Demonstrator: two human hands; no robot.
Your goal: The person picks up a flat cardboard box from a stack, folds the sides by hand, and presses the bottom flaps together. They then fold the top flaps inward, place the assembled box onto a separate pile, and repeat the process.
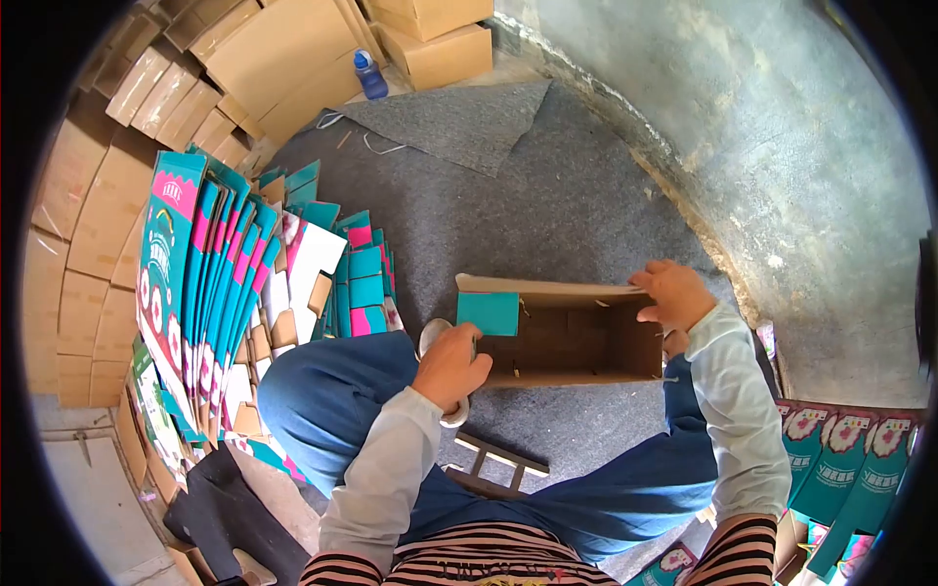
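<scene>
An open cardboard box (557, 287) lies between my legs, its brown inside facing up. A teal flap (489, 313) folds over its left end. My left hand (451, 368) is closed on the left end of the box, next to the flap; some fingertips are hidden. At the far right corner, my right hand (676, 296) grips the box's edge, with the fingers bent over it and the thumb toward the inside.
Flattened teal and pink cartons (210, 283) stand in a leaning stack to my left. Behind them rise brown boxes (278, 59), with a blue bottle (370, 76) nearby. A concrete wall (782, 146) curves along the right. More teal cartons (840, 454) are at lower right.
</scene>
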